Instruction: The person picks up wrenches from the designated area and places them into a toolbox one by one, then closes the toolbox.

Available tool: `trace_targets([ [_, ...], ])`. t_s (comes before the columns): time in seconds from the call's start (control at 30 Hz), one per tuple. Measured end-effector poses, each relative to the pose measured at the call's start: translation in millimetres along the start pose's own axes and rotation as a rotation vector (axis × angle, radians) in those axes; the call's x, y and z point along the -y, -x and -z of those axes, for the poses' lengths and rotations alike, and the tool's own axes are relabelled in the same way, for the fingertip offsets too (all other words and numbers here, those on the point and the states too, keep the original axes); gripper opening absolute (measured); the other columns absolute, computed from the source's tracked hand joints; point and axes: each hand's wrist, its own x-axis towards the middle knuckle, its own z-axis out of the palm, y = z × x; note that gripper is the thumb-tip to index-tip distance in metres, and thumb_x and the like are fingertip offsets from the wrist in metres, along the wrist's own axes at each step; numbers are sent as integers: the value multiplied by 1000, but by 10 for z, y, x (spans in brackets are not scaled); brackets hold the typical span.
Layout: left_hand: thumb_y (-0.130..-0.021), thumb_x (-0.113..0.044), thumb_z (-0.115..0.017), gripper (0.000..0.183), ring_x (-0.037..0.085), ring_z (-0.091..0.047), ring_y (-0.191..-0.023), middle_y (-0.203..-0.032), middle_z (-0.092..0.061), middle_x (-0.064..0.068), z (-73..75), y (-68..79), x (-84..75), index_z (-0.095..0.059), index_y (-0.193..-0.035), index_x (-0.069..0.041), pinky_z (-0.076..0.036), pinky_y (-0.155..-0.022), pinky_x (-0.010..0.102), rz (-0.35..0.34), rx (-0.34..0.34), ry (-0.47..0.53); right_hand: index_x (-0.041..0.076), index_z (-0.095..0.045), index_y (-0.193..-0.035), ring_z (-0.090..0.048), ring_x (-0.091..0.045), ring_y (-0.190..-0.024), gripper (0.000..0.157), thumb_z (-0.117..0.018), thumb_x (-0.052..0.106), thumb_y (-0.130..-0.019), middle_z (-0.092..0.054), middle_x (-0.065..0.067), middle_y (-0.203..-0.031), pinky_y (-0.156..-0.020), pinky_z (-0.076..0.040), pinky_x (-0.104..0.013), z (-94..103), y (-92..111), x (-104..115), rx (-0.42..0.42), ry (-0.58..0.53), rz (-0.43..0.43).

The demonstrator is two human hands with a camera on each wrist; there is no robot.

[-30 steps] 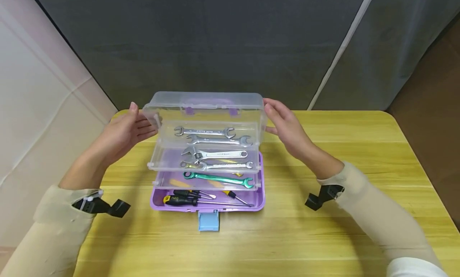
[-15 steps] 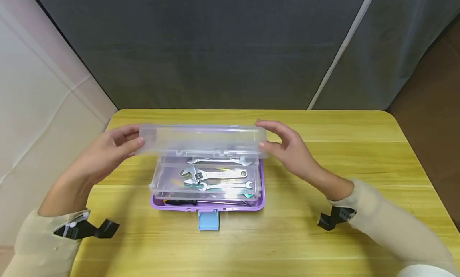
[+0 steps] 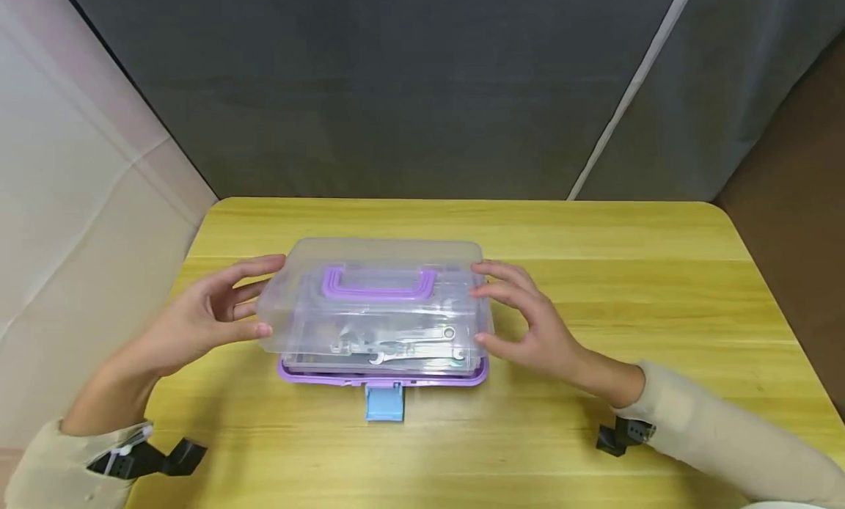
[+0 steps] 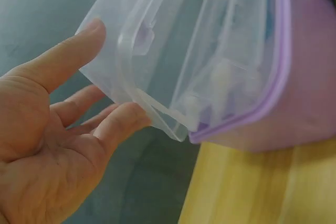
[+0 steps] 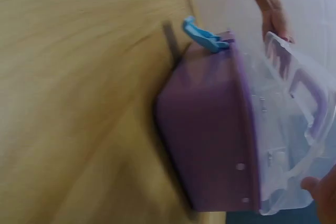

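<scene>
A clear plastic lid (image 3: 389, 251) with a purple handle (image 3: 379, 294) tilts low over a purple toolbox (image 3: 317, 379), its front edge above the box rim. My left hand (image 3: 211, 311) holds the lid's left end, thumb towards the front and fingers farther back. At the other end, my right hand (image 3: 538, 322) spans the lid with thumb and spread fingers. Silver wrenches (image 3: 422, 357) show through the plastic in the clear trays. In the left wrist view, a gap separates the lid edge (image 4: 178, 129) from the box's purple rim (image 4: 231, 121). Much of the box interior is covered.
A light-blue latch (image 3: 384, 403) hangs open at the box's front. The box stands on a yellow wood-grain table (image 3: 627, 296). A dark curtain (image 3: 396, 91) rises behind the table, and a pale sheet (image 3: 86, 201) hangs at the left.
Both hands have brought the lid forward and down over the box. The trays have folded back down into it, and the screwdrivers and green wrench have gone from clear view.
</scene>
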Motion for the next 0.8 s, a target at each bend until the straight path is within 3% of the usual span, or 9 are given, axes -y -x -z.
trace_targets([
  [0.13, -79, 26, -69, 78, 4, -41, -142, -161, -30, 6, -63, 53, 56, -38, -148, 9, -50, -100, 22, -79, 5, -150, 11, -65, -120, -39, -35, -140, 42, -82, 23, -83, -51, -16, -146, -115, -35, -53, -31, 72, -45, 7, 99, 92],
  [0.27, -72, 25, -76, 94, 2, -33, -145, -161, -23, 13, -115, 71, 93, -30, -152, 9, -47, -102, 17, -127, 31, -293, 13, -65, -117, -39, -37, -137, 39, -75, 41, -92, -51, -19, -144, -117, -36, -44, -64, 135, -100, 23, 151, 175],
  [0.47, -66, 20, -83, 115, 0, -24, -148, -168, -8, 14, -169, 69, 176, -17, -159, 4, -47, -101, 16, -155, 77, -423, 14, -66, -114, -40, -42, -134, 36, -80, 36, -88, -50, -23, -141, -117, -38, -41, -98, 236, -171, 63, 215, 242],
  [0.67, -68, 15, -85, 119, -2, -13, -151, -169, 2, 18, -217, 76, 214, -12, -161, 0, -43, -102, 12, -133, 91, -479, 14, -66, -113, -42, -43, -131, 35, -75, 41, -93, -51, -24, -138, -113, -42, -45, -120, 293, -222, 61, 277, 307],
  [0.8, -70, 13, -84, 117, -2, -11, -151, -169, 3, 20, -229, 74, 210, -11, -161, 0, -42, -103, 12, -132, 104, -487, 14, -64, -114, -42, -42, -131, 35, -71, 42, -95, -50, -23, -139, -115, -38, -47, -126, 308, -240, 59, 306, 326],
])
